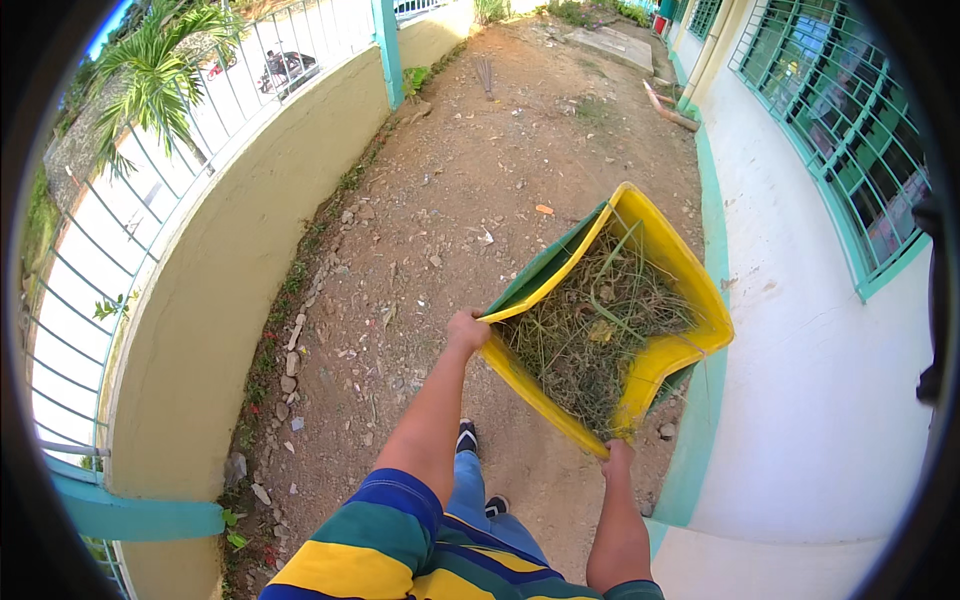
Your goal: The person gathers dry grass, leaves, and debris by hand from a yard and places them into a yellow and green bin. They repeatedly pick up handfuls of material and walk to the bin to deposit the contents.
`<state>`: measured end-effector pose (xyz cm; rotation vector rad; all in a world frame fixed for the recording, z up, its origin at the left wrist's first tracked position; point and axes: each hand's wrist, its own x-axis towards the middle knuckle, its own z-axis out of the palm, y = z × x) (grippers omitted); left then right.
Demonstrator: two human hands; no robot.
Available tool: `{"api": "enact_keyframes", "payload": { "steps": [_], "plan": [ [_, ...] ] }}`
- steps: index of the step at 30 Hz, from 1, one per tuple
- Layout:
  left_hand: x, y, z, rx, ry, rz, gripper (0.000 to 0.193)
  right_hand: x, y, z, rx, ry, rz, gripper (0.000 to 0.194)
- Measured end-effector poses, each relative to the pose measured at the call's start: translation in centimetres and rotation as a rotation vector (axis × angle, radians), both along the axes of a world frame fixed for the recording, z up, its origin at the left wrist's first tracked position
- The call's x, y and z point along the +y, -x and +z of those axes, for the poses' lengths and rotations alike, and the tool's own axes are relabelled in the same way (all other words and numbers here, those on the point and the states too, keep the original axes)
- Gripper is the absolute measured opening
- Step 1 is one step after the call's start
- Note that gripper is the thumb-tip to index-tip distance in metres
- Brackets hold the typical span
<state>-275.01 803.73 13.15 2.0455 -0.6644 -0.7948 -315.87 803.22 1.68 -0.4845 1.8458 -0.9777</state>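
Observation:
A yellow bin (675, 251) with a green outer side hangs in front of me, its square mouth facing up and one side bent inward. Dry grass, leaves and some long green blades (592, 322) lie inside it. My left hand (468, 331) grips the bin's rim at the left corner. At the near corner, my right hand (618, 456) holds the same rim. The bin is off the ground as far as I can tell; its bottom is hidden.
A low yellow wall (247, 202) with a metal railing runs along the left. On the right stands a white building wall (795, 390) with a grilled window (855, 142). Stones (292, 364) edge the dirt path. Farther on are a stick broom (485, 77), pipes (667, 109) and a concrete slab (611, 46).

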Motion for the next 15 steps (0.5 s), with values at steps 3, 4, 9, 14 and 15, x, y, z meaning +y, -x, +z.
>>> {"api": "enact_keyframes", "payload": {
  "steps": [3,4,9,14,15],
  "plan": [
    [3.6,-0.4,-1.0,0.012,-0.019,0.034,0.034,1.8,-0.6,1.3,0.066,-0.002,0.053,0.012],
    [5.3,-0.8,-2.8,-0.029,-0.010,0.070,0.036,2.8,-1.2,2.5,0.089,-0.007,0.089,0.012],
    [11.8,-3.8,-8.1,0.146,0.008,0.096,0.047,8.8,-3.7,2.4,0.546,-0.009,0.232,0.019],
    [11.7,-8.6,-9.5,0.072,0.040,-0.013,0.046,12.3,-8.7,3.3,0.460,-0.028,0.188,0.017],
    [10.3,-9.1,-6.8,0.031,0.037,-0.065,0.045,12.5,-9.2,2.9,0.457,-0.010,0.133,0.015]
  ]
}}
